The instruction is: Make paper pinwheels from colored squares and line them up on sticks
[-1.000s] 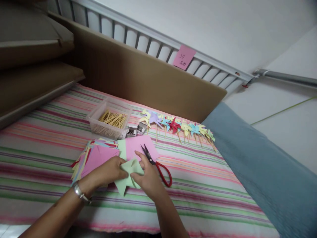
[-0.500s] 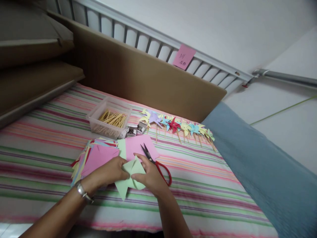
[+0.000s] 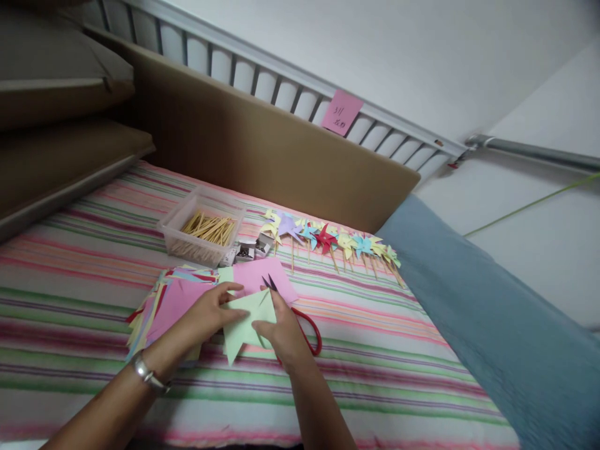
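Note:
A light green paper square (image 3: 249, 317) with slits cut in from its corners is held up between both hands over the striped cloth. My left hand (image 3: 219, 307) grips its left side, thumb on the front face. At the right edge my right hand (image 3: 279, 328) pinches the sheet, thumb across the front and fingers behind it. Red-handled scissors (image 3: 313, 331) lie just beyond, partly hidden by my right hand, their dark tips over a pink paper sheet (image 3: 262, 275). Left of the hands is a stack of coloured paper sheets (image 3: 175, 303), pink on top.
A clear plastic box (image 3: 187, 251) of wooden sticks stands behind the stack, beside small boxes (image 3: 246, 251) of dark pieces. Finished paper pinwheels (image 3: 325, 239) line the back. A brown board (image 3: 262, 150) rises behind; folded cardboard (image 3: 65, 150) is at left.
The green paper has turned and now lies flatter, its lifted centre flaps no longer raised. My left hand has opened its grip and shifted slightly. The view has moved a little.

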Motion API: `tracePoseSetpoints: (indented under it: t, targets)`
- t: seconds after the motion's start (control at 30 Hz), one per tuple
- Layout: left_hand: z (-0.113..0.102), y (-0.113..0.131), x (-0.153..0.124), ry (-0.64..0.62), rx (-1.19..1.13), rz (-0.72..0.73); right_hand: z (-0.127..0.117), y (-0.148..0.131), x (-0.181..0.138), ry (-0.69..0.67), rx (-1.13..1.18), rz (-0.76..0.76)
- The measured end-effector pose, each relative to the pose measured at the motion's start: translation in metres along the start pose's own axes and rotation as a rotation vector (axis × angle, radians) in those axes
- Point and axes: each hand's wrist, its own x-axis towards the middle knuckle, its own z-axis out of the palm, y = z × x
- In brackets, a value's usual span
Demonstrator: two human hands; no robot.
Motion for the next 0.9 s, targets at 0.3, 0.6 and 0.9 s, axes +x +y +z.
tracePoseSetpoints:
  t: [0.3, 0.6, 0.9]
  targets:
    - [0.02, -0.009, -0.01, -0.097, -0.484, -0.13, 0.01, 0.009, 0.008, 0.222, 0.292, -0.066]
    - [0.029, -0.016, -0.009, 0.053, -0.435, -0.129, 0.027, 0.005, 0.001, 0.278, 0.282, -0.09]
    - [0.006, -0.007, -0.004, 0.068, -0.475, -0.095, 0.017, 0.005, -0.002, 0.163, 0.18, -0.139]
